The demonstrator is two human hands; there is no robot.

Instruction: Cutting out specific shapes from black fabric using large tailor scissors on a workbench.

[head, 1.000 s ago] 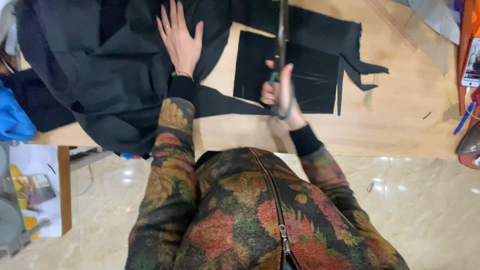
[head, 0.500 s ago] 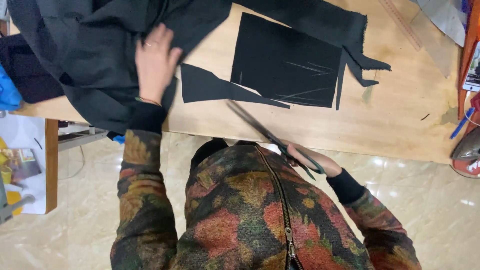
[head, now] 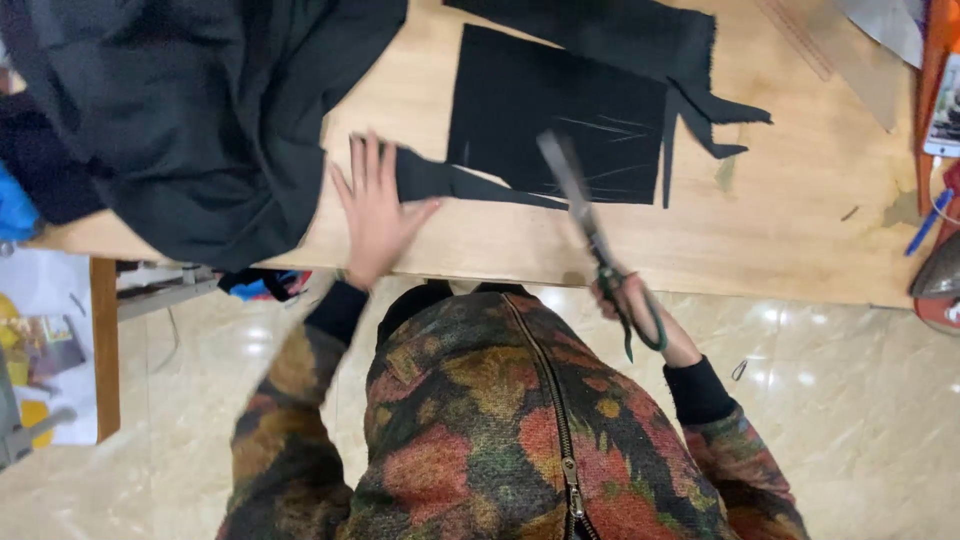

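**Flat palm on the black strip, scissors held off the edge**

We see our left hand point(head: 375, 215) spread open, fingers splayed, pressing flat on the wooden surface point(head: 800, 230) at the near end of a narrow black fabric strip point(head: 470, 185). The strip runs from under our fingers toward the right and tapers to a point below a larger rectangular black fabric piece point(head: 560, 110), which lies flat in the middle of the surface. Just left of our left hand a big heap of black cloth point(head: 190, 110) hangs over the near edge.

Our right hand point(head: 640, 310) is closed around the green handles of a pair of scissors point(head: 590, 235), held at the near edge of the surface. The blades point up and away from us, over the lower edge of the rectangular piece; they are blurred, so we cannot tell whether they are parted or touching the cloth.

Further right on the surface lie thin black offcuts point(head: 715, 115), and a blue pen point(head: 928, 222) sits near the far right edge
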